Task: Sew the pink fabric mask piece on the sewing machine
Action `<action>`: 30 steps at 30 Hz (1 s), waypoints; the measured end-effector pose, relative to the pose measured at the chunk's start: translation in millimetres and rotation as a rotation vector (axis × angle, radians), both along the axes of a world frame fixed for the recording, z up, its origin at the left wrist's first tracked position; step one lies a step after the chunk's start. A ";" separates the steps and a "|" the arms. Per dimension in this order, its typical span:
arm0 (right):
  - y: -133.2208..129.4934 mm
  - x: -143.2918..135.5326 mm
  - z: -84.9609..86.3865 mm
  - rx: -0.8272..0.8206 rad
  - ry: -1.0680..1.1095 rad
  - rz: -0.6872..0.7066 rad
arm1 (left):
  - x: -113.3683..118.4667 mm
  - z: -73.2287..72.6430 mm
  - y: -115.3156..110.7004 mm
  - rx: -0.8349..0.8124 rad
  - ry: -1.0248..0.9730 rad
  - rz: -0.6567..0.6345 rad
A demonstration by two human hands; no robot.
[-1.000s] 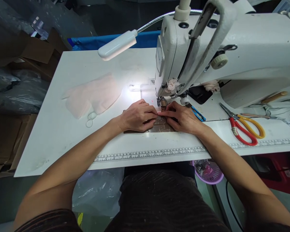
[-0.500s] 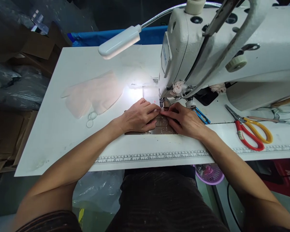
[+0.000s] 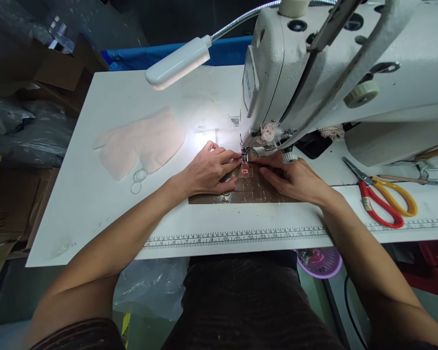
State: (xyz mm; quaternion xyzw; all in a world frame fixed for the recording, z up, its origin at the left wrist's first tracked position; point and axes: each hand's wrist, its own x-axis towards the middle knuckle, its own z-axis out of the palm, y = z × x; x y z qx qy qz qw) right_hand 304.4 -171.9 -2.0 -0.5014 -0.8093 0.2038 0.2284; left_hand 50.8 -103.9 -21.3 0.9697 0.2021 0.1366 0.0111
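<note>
Under machine foot (image 3: 246,155): L hand (image 3: 208,172) & R hand (image 3: 295,180), fingers flat, pressing brown patterned piece (image 3: 248,189), nothing gripped.

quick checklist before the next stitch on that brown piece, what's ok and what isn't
1. Brown piece lies flat on the white table: ok.
2. Left hand presses the piece left of the presser foot: ok.
3. Right hand presses it on the right side: ok.
4. Fingertips away from the needle: not ok, both sets sit close beside the foot.
5. Small red mark sits just in front of the foot: ok.
6. Presser foot lowered onto the piece: cannot tell.
</note>
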 end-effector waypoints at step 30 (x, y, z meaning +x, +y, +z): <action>7.3 11.2 -23.4 -0.201 0.486 -0.265 | 3.0 0.4 -0.2 -0.082 -0.030 0.109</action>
